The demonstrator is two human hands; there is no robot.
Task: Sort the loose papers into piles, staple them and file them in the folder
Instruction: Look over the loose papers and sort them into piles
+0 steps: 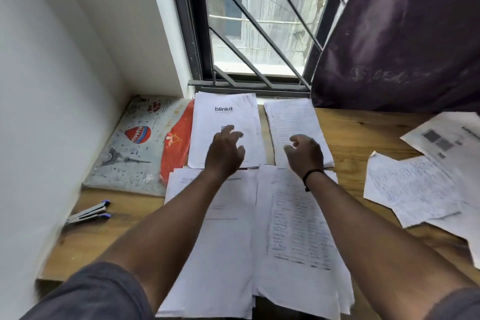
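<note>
Four paper piles lie on the wooden desk. A far left pile (223,112) has a "blinkit" sheet on top, and a far right pile (291,117) shows handwriting. Two near piles, left (220,241) and right (298,229), reach the desk's front edge. My left hand (224,151) hovers over the blinkit pile with fingers spread and loosely bent, holding nothing. My right hand (305,152), a black band on its wrist, hangs over the handwritten pile with fingers loosely curled and empty. A stapler (88,214) lies at the left. A patterned folder (135,143) with a red folder (176,143) on it sits at the far left.
Loose printed sheets (420,184) are scattered on the right of the desk (350,132). A white wall runs along the left. A barred window (254,34) is straight ahead, and a dark curtain (402,34) hangs at the right down to the desk.
</note>
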